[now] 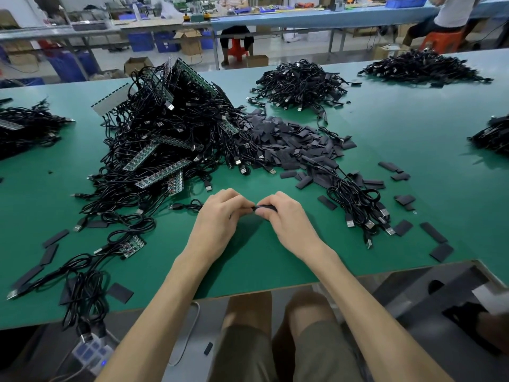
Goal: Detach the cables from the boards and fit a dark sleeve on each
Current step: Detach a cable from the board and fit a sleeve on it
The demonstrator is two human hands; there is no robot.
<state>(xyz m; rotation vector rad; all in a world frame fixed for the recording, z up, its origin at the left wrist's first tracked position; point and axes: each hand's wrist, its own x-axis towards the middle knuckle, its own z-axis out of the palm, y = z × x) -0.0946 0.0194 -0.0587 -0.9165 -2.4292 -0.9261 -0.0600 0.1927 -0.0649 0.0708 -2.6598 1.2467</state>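
Observation:
My left hand [220, 213] pinches a black cable [187, 206] whose USB plug trails off to the left on the green table [248, 260]. My right hand [283, 213] grips a dark sleeve [265, 207] at the cable's other end, and the fingertips of both hands meet there. A big tangle of cables and green board strips [165, 139] rises just beyond my left hand. A heap of loose dark sleeves [292, 144] lies beyond my right hand.
A bundle of cables [360, 208] lies right of my right hand. More cable piles [300, 84] sit at the back and on both sides. Stray sleeves [438, 235] dot the front right and front left. Seated people work at a far bench.

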